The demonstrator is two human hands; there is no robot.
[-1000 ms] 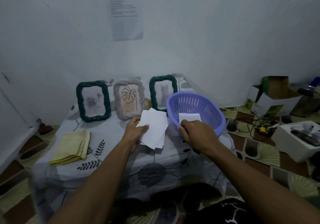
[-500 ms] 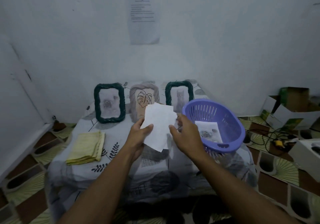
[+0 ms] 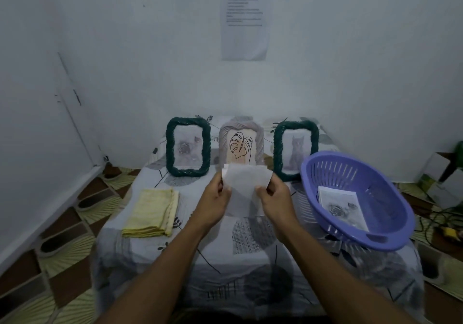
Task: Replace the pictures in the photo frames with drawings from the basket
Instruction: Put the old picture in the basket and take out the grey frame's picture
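Both hands are raised over the middle of the desk (image 3: 250,256), which is draped in a white leaf-print cloth. The left hand (image 3: 215,204) pinches the left edge of a white paper (image 3: 244,189), and the right hand (image 3: 274,203) pinches its right edge. The fingertips of both are out of sight behind it. Only a plain side faces the camera. The far side is hidden, and I cannot tell whether this is one sheet or several.

The paper's top edge covers the bottom of the grey moulded photo frame (image 3: 260,146), which stands at the back and shows a line drawing of a leaf. Beside it, the left dark green rope-twist photo frame (image 3: 170,148) holds a picture too blurred to make out. The right dark green rope-twist photo frame (image 3: 277,148) holds a faint cat picture, and its lower right corner is hidden behind the purple slotted plastic basket (image 3: 385,193).

The basket sits on the desk's right side, and in it lies a white sheet with a grey rose drawing (image 3: 343,204). A folded yellow cloth (image 3: 152,213) lies on the desk's left. The printed notice (image 3: 244,20) on the wall is unreadable. Cardboard boxes (image 3: 436,171) are cut off at the right border.
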